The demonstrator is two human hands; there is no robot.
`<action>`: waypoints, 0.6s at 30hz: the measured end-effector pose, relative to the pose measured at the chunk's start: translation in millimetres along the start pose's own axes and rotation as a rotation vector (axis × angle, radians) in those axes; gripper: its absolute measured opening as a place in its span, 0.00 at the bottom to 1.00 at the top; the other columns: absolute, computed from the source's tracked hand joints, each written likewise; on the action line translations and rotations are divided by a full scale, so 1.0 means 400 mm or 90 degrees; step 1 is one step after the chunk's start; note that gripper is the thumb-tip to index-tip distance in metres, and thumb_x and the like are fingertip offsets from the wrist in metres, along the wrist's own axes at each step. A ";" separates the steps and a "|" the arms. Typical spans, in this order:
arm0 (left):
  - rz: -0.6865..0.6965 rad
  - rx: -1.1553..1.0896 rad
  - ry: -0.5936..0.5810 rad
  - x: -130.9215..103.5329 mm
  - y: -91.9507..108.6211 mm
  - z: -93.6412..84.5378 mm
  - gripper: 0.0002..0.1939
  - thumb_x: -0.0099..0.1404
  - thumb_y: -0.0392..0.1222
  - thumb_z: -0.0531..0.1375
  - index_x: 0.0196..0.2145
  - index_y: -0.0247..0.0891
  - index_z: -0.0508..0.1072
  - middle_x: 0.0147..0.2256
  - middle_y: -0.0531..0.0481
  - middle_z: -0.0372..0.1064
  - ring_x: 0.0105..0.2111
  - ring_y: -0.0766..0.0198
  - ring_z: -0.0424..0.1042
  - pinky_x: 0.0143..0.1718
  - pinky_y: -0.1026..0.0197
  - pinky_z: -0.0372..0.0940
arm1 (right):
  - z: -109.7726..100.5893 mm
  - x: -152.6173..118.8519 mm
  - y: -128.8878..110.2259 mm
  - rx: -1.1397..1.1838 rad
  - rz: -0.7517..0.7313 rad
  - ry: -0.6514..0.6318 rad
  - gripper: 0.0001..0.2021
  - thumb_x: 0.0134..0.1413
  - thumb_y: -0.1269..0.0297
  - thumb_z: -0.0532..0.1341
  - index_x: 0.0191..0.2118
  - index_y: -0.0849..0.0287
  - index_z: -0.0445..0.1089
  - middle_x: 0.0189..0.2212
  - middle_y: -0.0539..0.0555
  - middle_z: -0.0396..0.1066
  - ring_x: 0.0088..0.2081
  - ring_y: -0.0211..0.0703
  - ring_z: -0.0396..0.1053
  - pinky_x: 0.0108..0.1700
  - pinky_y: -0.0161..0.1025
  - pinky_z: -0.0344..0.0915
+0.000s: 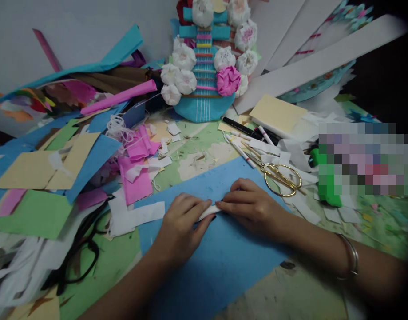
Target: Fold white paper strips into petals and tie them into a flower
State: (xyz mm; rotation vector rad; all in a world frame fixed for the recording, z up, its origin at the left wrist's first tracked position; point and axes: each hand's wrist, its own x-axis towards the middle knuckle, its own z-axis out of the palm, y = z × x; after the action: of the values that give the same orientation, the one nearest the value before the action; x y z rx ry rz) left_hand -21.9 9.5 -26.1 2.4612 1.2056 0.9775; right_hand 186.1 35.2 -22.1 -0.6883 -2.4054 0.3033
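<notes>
A small white strip (208,212), which looks rolled or folded, lies between my two hands above a blue sheet (210,266). My left hand (187,218) is closed on its left part, thumb below and fingers above. At the right end, the fingertips of my right hand (250,206) pinch it, and a bangle circles that wrist. A flat white paper strip (145,214) rests just left of my left hand. Gold-handled scissors (283,180) lie beyond my right hand.
Black-handled scissors (87,249), coloured paper (33,213) and pink pieces (135,180) cover the left. At the back stands a blue paper instrument (204,109) with paper flowers. Pens (240,127) and scraps lie right, near a green object (326,186) beside a blurred patch.
</notes>
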 end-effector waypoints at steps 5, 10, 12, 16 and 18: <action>-0.040 0.023 -0.048 0.004 -0.010 -0.041 0.12 0.56 0.38 0.64 0.39 0.33 0.75 0.31 0.46 0.69 0.33 0.60 0.66 0.34 0.58 0.64 | -0.010 -0.004 0.002 -0.050 -0.010 -0.042 0.11 0.60 0.70 0.55 0.46 0.61 0.71 0.33 0.56 0.73 0.40 0.45 0.61 0.38 0.43 0.60; -0.085 0.026 -0.068 0.013 -0.007 -0.059 0.06 0.55 0.37 0.64 0.33 0.33 0.76 0.28 0.47 0.67 0.30 0.62 0.67 0.30 0.61 0.63 | -0.005 -0.015 0.008 -0.029 -0.007 -0.068 0.14 0.60 0.71 0.55 0.50 0.63 0.68 0.36 0.57 0.72 0.37 0.43 0.59 0.38 0.42 0.60; -0.093 0.022 -0.087 0.014 -0.006 -0.057 0.06 0.55 0.37 0.64 0.32 0.34 0.75 0.26 0.49 0.67 0.27 0.63 0.67 0.27 0.62 0.61 | -0.001 -0.017 0.009 -0.023 -0.006 -0.074 0.14 0.60 0.72 0.54 0.51 0.65 0.67 0.35 0.58 0.71 0.35 0.42 0.59 0.38 0.40 0.61; -0.096 0.007 -0.118 0.013 -0.008 -0.051 0.04 0.56 0.36 0.63 0.31 0.34 0.74 0.23 0.52 0.66 0.24 0.66 0.66 0.24 0.64 0.58 | 0.000 -0.014 0.011 -0.011 0.022 -0.040 0.13 0.60 0.71 0.55 0.48 0.69 0.69 0.32 0.59 0.70 0.34 0.42 0.62 0.36 0.40 0.63; -0.097 0.002 -0.126 0.012 -0.009 -0.050 0.02 0.57 0.35 0.62 0.29 0.35 0.73 0.22 0.53 0.65 0.24 0.67 0.66 0.24 0.65 0.58 | -0.010 -0.013 0.018 0.008 0.034 -0.023 0.11 0.59 0.70 0.56 0.45 0.68 0.71 0.32 0.59 0.70 0.35 0.41 0.64 0.36 0.39 0.65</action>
State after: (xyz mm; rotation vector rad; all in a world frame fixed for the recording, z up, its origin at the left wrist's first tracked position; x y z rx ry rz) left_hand -35.1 14.1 -10.6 2.3613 1.3029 0.6745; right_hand 194.8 38.6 -24.2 -0.7472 -2.4206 0.3562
